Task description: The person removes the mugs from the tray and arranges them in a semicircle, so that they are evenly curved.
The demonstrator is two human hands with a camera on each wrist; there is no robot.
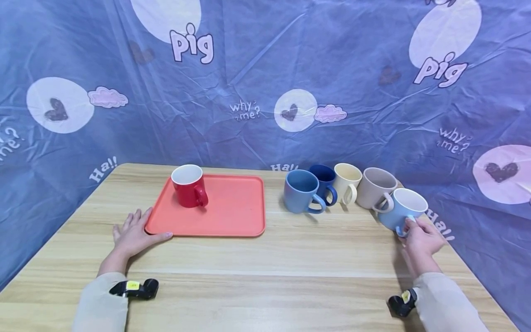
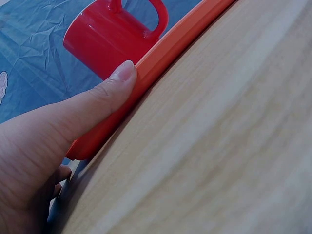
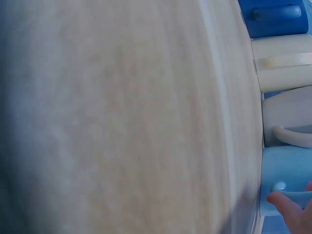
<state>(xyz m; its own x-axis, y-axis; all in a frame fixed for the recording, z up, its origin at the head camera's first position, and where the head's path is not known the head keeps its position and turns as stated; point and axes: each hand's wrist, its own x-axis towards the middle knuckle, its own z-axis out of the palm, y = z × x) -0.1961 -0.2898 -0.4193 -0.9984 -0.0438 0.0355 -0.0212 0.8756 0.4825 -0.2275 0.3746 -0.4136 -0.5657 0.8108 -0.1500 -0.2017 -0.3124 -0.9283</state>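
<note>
My left hand [image 1: 134, 234] lies spread at the near left corner of a coral-red tray [image 1: 236, 207], its thumb along the tray's front edge in the left wrist view. On the tray's left part stands a red mug [image 1: 188, 191] with a white inside, handle to the right. At the right end of a row of mugs, my right hand [image 1: 423, 237] pinches the handle of a light blue mug [image 1: 392, 216]. That mug stands upright, right beside a grey-beige mug [image 1: 371, 191]. In the right wrist view thumb and fingertips meet at the light blue mug's handle [image 3: 297, 194].
Left of the grey-beige mug are a cream mug [image 1: 344, 184], a dark blue mug [image 1: 325, 180] and a medium blue mug [image 1: 299, 196], handles toward the front right. All stand on a wooden table [image 1: 265, 286]. A printed blue cloth [image 1: 249, 69] hangs behind.
</note>
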